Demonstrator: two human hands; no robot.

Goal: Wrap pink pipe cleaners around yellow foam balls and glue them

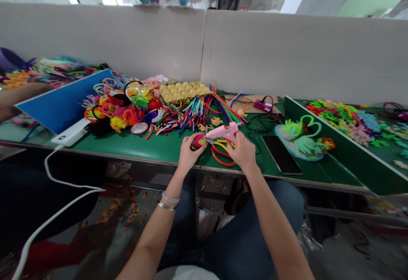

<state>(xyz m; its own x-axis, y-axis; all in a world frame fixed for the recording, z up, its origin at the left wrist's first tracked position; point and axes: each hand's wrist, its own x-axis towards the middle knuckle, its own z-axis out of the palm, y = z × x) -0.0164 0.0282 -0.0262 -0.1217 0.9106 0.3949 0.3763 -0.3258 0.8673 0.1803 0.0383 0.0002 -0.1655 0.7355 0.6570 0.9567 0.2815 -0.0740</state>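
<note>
My right hand (pixel 242 150) is closed round a pink glue gun (pixel 221 132), its nozzle pointing left. The nozzle meets a small pink and yellow craft piece (pixel 199 140) that my left hand (pixel 188 150) pinches just above the green table (pixel 153 148). A red hoop (pixel 219 156) and some yellow pieces lie under the gun, between my hands. Two bracelets circle my left wrist.
A heap of coloured pipe cleaners and headbands (pixel 153 108) covers the table behind my hands. A black phone (pixel 281 154) lies to the right, beside a green feathered ornament (pixel 301 137). A blue board (pixel 63 103) and a white cable (pixel 60 195) are at the left. Grey partitions stand behind.
</note>
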